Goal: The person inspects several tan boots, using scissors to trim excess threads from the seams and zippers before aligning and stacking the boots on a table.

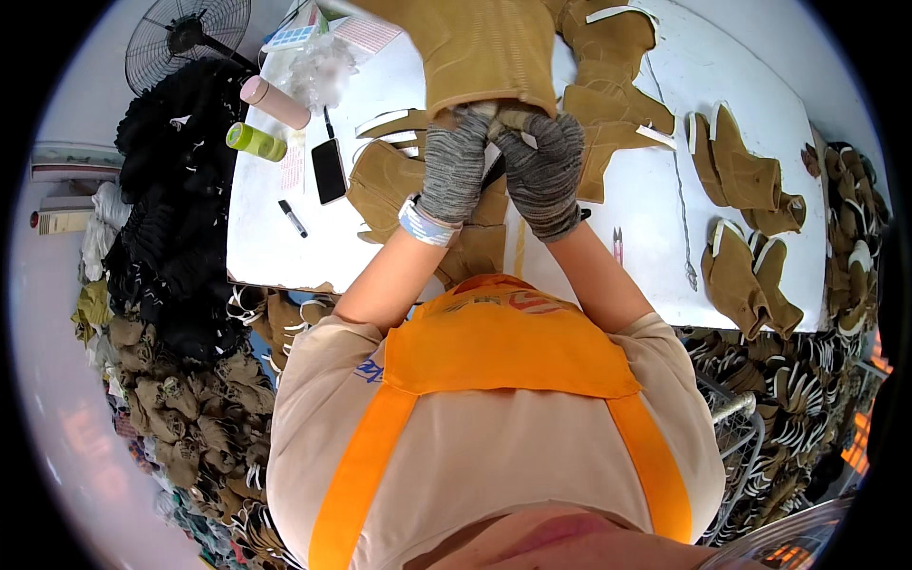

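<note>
A brown boot upper (489,57) with a ribbed seam is raised above the white table (380,237), its hemmed edge toward me. My left hand (454,166), in a grey knitted glove, is closed on that edge. Beside it my right hand (546,176), gloved the same way, has its fingers curled at the same edge; the two hands meet in the middle. Some fingertips are hidden inside the boot upper. Under my hands more brown boot uppers (385,185) with white strips lie on the table, and others (608,104) lie at the far right of the raised one.
At the left are a black phone (329,172), a marker (293,218), a green bottle (256,142) and a pink flask (275,102). Small scissors (617,245) lie right of my hands. Paired boot uppers (746,171) are farther right. Heaped black pieces (180,209) flank the table's left side.
</note>
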### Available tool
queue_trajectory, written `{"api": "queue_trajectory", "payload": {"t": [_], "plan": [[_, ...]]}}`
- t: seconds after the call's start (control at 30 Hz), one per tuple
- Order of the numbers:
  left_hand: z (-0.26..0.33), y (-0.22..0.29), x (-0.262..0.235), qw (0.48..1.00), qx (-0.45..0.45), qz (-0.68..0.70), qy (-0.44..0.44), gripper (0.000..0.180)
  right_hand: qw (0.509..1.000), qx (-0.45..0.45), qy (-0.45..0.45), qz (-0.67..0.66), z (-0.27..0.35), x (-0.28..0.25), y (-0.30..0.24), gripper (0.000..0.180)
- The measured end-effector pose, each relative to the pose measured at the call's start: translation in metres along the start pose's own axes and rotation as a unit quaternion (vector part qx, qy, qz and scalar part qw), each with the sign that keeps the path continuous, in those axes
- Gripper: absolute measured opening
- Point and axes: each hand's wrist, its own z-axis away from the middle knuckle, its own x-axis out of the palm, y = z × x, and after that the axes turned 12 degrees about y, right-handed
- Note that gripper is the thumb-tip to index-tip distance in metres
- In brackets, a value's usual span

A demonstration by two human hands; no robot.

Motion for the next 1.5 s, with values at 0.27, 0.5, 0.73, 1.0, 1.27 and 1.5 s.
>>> {"api": "queue_trajectory", "payload": {"t": [0.27, 0.5, 0.73, 1.0, 1.27, 1.5], "plan": [[0.003, -0.001, -0.008, 0.997, -0.057, 0.043, 0.004, 0.036, 0.997, -0.063, -0.047, -0.001, -0.011, -0.026, -0.037, 0.031], [0.01, -0.004, -0.019, 0.981, -0.15, 0.123, -0.011, 0.028, 0.991, -0.087, -0.071, -0.07, -0.006, -0.028, -0.045, 0.027], [0.014, 0.003, -0.029, 0.901, -0.326, 0.287, -0.01, 0.023, 0.985, -0.079, -0.135, -0.075, -0.009, -0.039, -0.063, 0.023], [0.024, -0.019, -0.023, 0.975, -0.184, 0.11, -0.06, 0.041, 0.99, 0.078, -0.009, -0.119, -0.011, -0.061, -0.056, 0.021], [0.022, 0.057, -0.028, 0.893, -0.256, 0.364, -0.072, 0.077, 0.638, 0.6, -0.02, -0.482, -0.059, -0.056, 0.001, 0.063], [0.025, 0.058, -0.023, 0.95, -0.008, 0.247, -0.191, 0.058, 0.547, 0.647, 0.037, -0.531, -0.026, -0.053, 0.029, 0.061]]}}
